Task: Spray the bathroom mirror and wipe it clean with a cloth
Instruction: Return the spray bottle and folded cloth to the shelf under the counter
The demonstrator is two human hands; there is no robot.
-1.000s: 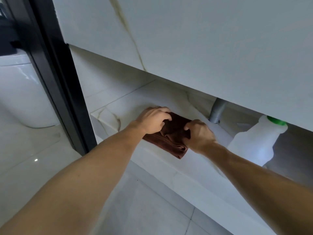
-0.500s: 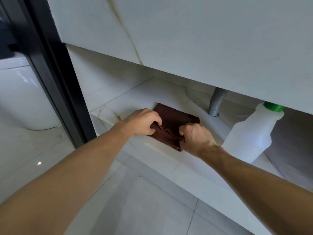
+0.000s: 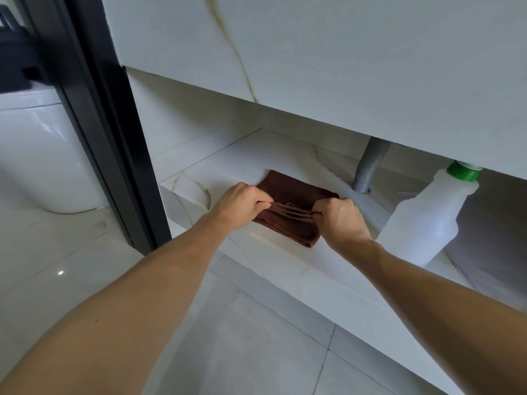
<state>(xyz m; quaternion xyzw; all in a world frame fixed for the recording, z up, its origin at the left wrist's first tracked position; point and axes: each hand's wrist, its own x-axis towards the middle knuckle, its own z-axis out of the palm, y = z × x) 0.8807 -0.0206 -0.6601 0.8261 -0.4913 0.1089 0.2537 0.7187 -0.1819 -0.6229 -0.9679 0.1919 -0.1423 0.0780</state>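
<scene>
A dark brown folded cloth [image 3: 291, 192] lies on a low white marble shelf [image 3: 205, 163] under the vanity. My left hand [image 3: 241, 205] pinches the cloth's near left edge. My right hand [image 3: 338, 216] pinches the near right edge. Between the two hands the cloth's layered edges are pulled taut and lifted slightly. The far part of the cloth rests flat on the shelf. No mirror is in view.
A white plastic bottle with a green cap [image 3: 425, 218] stands on the shelf right of my right hand. A grey corrugated drain pipe [image 3: 368, 169] rises behind the cloth. The vanity front [image 3: 342, 58] hangs overhead. A black door frame [image 3: 105, 115] and a toilet [image 3: 34, 155] stand left.
Both hands have slid from on top of the cloth back to its near edge and pinched it, uncovering the cloth's far part. The view has shifted a little.
</scene>
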